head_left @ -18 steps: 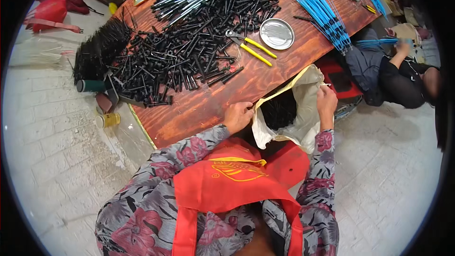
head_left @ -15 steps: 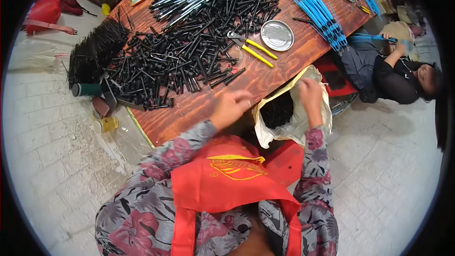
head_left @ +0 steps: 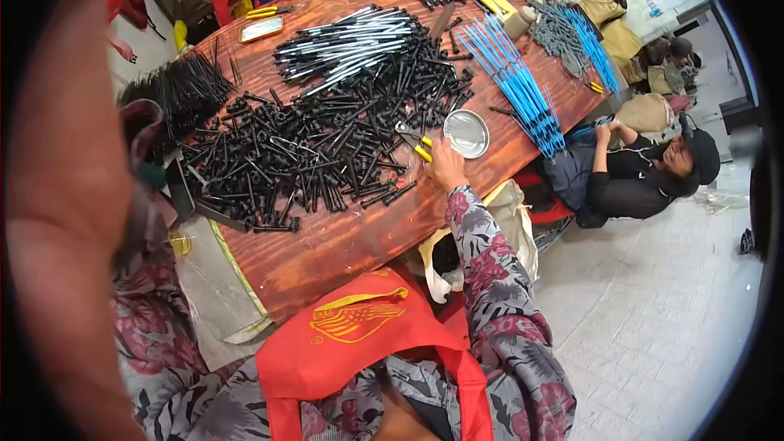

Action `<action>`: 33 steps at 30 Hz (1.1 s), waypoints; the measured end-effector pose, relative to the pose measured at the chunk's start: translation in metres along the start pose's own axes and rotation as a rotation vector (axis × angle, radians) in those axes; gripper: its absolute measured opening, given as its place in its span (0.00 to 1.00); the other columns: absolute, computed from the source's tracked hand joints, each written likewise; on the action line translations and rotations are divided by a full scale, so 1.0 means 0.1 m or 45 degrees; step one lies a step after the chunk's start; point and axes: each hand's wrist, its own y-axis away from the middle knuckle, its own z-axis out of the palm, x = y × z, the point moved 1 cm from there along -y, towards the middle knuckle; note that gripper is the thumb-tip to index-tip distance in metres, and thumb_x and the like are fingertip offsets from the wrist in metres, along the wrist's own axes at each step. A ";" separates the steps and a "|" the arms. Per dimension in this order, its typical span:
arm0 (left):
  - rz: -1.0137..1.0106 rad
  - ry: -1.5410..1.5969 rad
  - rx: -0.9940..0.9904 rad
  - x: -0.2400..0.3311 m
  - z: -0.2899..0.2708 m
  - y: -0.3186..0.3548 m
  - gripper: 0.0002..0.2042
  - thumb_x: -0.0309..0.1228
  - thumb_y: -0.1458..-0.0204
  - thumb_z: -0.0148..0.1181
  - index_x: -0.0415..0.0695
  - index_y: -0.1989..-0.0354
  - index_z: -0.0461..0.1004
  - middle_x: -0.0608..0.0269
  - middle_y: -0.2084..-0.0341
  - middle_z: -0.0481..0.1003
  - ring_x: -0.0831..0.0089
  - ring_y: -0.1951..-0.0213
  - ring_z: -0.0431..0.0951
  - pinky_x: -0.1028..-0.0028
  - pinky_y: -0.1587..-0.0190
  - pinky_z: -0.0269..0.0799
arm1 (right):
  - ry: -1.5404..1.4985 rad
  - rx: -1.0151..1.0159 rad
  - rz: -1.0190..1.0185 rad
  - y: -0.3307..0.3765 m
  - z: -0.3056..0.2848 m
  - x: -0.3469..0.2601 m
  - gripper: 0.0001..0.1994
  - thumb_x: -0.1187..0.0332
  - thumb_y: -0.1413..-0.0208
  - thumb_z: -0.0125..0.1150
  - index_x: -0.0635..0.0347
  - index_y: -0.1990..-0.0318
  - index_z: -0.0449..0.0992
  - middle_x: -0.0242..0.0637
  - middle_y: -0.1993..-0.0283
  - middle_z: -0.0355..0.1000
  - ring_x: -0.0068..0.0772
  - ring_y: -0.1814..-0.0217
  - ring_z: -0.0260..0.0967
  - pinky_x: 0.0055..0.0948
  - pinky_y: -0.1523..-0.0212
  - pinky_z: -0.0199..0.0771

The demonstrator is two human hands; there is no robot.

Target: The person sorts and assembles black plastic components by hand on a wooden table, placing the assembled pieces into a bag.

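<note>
My right hand reaches over the near side of the table, fingers closed around the grips of the yellow-handled pliers, which lie flat. Part of the handles is hidden under the hand. Just beyond it sits a round metal dish with what look like thin wires inside. My left hand is raised very close at the left rim, large and blurred, and its fingers cannot be made out. A big heap of black plastic bolt-like parts covers the table left of the pliers.
Silvery rods lie atop the heap, and blue rods fan out right of the dish on the wooden table. An open pale sack hangs below the near edge. A co-worker sits at the right.
My right hand has gone from the sack's mouth to the pliers. My left hand has risen from the table edge to the left rim. The view now takes in more of the far side.
</note>
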 end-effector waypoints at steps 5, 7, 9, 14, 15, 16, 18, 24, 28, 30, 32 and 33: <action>0.015 0.012 0.006 -0.24 0.15 -0.14 0.56 0.56 0.70 0.75 0.32 0.35 0.56 0.42 0.46 0.68 0.51 0.44 0.70 0.62 0.53 0.74 | -0.063 -0.012 0.045 -0.09 0.10 0.22 0.19 0.64 0.59 0.63 0.60 0.58 0.69 0.51 0.60 0.69 0.59 0.59 0.71 0.52 0.60 0.71; 0.070 0.048 -0.025 -0.41 0.24 -0.33 0.55 0.55 0.70 0.76 0.32 0.36 0.56 0.42 0.46 0.68 0.51 0.44 0.70 0.62 0.53 0.74 | -0.090 0.032 -0.065 -0.14 0.03 0.37 0.18 0.63 0.59 0.63 0.60 0.60 0.69 0.50 0.62 0.70 0.59 0.59 0.71 0.52 0.59 0.70; 0.157 0.028 -0.070 -0.52 0.21 -0.56 0.55 0.54 0.70 0.76 0.32 0.36 0.57 0.42 0.46 0.68 0.52 0.44 0.70 0.62 0.53 0.74 | -0.316 0.082 -0.107 -0.08 -0.18 0.29 0.16 0.61 0.58 0.63 0.62 0.64 0.71 0.51 0.65 0.71 0.59 0.59 0.70 0.52 0.60 0.70; 0.591 -0.235 -0.110 -0.66 0.00 -1.30 0.54 0.53 0.69 0.76 0.31 0.36 0.57 0.42 0.46 0.68 0.53 0.45 0.70 0.63 0.52 0.74 | -0.910 0.081 0.274 0.50 -1.07 0.16 0.20 0.59 0.61 0.65 0.64 0.62 0.79 0.51 0.68 0.76 0.49 0.66 0.77 0.42 0.65 0.75; 0.688 -0.258 -0.095 -0.67 0.01 -1.45 0.54 0.52 0.69 0.76 0.31 0.36 0.57 0.43 0.46 0.68 0.53 0.45 0.70 0.63 0.52 0.74 | -0.622 0.107 0.358 0.65 -0.86 0.63 0.23 0.57 0.63 0.66 0.62 0.60 0.79 0.51 0.68 0.77 0.48 0.65 0.77 0.41 0.63 0.76; 0.738 -0.297 -0.095 -0.66 -0.01 -1.54 0.53 0.52 0.69 0.76 0.31 0.36 0.57 0.43 0.46 0.68 0.53 0.45 0.70 0.63 0.52 0.74 | -0.751 0.217 0.585 0.82 -1.09 0.61 0.23 0.56 0.65 0.69 0.64 0.63 0.80 0.51 0.70 0.77 0.48 0.66 0.78 0.42 0.63 0.76; 0.776 -0.279 -0.114 -0.71 0.02 -1.68 0.53 0.51 0.69 0.76 0.31 0.36 0.57 0.43 0.46 0.68 0.54 0.45 0.70 0.63 0.52 0.74 | -0.395 0.070 1.016 1.10 -0.80 1.25 0.22 0.56 0.66 0.71 0.67 0.68 0.80 0.51 0.71 0.77 0.49 0.67 0.78 0.42 0.64 0.77; 0.691 -0.149 -0.159 -1.17 0.30 -1.78 0.52 0.49 0.68 0.76 0.30 0.37 0.58 0.43 0.46 0.69 0.55 0.45 0.71 0.63 0.52 0.73 | -0.400 0.249 1.176 0.69 -0.72 1.58 0.24 0.54 0.67 0.73 0.67 0.67 0.80 0.52 0.69 0.77 0.54 0.64 0.77 0.45 0.61 0.77; 0.514 -0.093 -0.153 -1.33 0.49 -1.64 0.51 0.48 0.68 0.76 0.30 0.37 0.58 0.44 0.46 0.69 0.56 0.46 0.71 0.64 0.51 0.73 | -0.263 0.102 1.046 0.19 -0.83 1.61 0.23 0.59 0.58 0.69 0.63 0.55 0.76 0.56 0.61 0.75 0.56 0.56 0.75 0.50 0.56 0.74; 0.448 -0.101 -0.157 -1.35 0.41 -1.56 0.50 0.47 0.67 0.76 0.30 0.37 0.59 0.44 0.46 0.69 0.57 0.46 0.71 0.64 0.51 0.73 | -0.237 -0.101 1.066 0.15 -0.88 1.66 0.21 0.61 0.55 0.67 0.61 0.54 0.74 0.57 0.59 0.74 0.56 0.56 0.74 0.52 0.57 0.74; 0.475 -0.134 -0.152 -1.45 0.35 -1.60 0.50 0.47 0.67 0.76 0.30 0.37 0.59 0.44 0.46 0.69 0.57 0.46 0.71 0.64 0.51 0.73 | 0.009 0.332 0.622 0.00 -0.74 1.83 0.14 0.67 0.51 0.61 0.57 0.56 0.73 0.55 0.58 0.70 0.58 0.60 0.73 0.54 0.63 0.72; 0.487 -0.151 -0.152 -1.50 0.31 -1.62 0.50 0.46 0.67 0.76 0.30 0.37 0.59 0.44 0.46 0.69 0.57 0.46 0.71 0.64 0.51 0.73 | 0.000 0.343 0.608 -0.20 -0.67 1.90 0.14 0.67 0.51 0.61 0.57 0.56 0.73 0.55 0.58 0.70 0.58 0.60 0.73 0.54 0.63 0.72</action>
